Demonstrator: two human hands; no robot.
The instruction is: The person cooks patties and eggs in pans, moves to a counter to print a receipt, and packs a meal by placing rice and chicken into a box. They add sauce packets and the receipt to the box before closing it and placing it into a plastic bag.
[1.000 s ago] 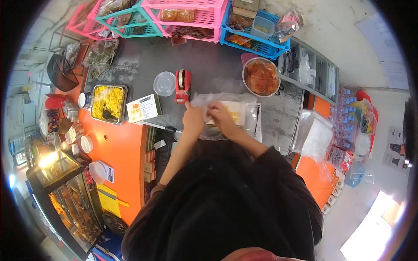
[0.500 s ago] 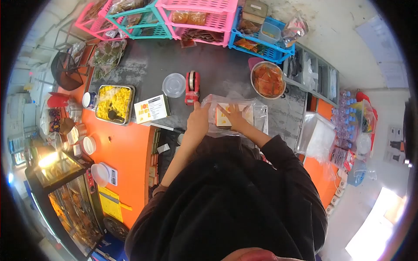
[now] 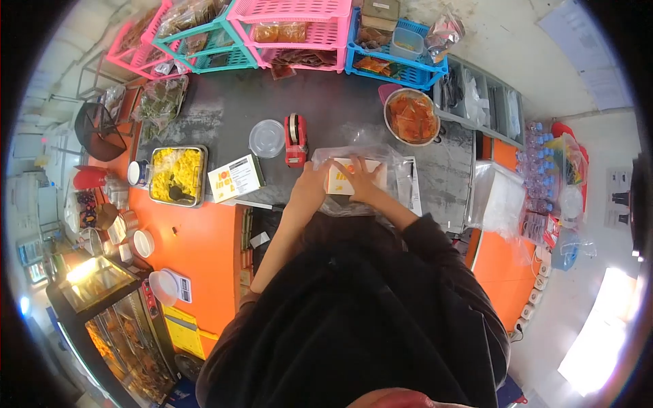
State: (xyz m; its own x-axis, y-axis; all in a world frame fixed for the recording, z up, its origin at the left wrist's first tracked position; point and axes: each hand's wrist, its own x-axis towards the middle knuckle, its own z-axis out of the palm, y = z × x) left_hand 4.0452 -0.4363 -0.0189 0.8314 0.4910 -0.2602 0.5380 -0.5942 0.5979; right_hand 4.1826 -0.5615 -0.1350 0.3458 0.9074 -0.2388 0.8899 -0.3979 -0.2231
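Note:
A small white box [image 3: 338,182] with orange and yellow lettering lies inside a clear plastic bag [image 3: 388,160] on the dark counter. Spread over the top of the box are the fingers of my right hand [image 3: 366,186], open and pressing on it. My left hand [image 3: 309,190] is at the left edge of the bag, its fingers closed on the plastic, though their tips are partly hidden. Just beyond my left hand stands a red tape dispenser [image 3: 296,141]. A clear round lid or tub [image 3: 266,139] sits beside the dispenser.
Another lettered box [image 3: 235,179] and a tray of yellow food [image 3: 178,170] are to the left. A bowl of red food [image 3: 412,117] stands back right. Stacked baskets [image 3: 289,32] line the wall. Clear plastic bags [image 3: 500,197] lie right; a lit display case [image 3: 112,319] is lower left.
The view has shifted slightly, so the counter items sit a little differently in frame. Both hands stay at the bagged box, with the right hand's fingers still spread over it.

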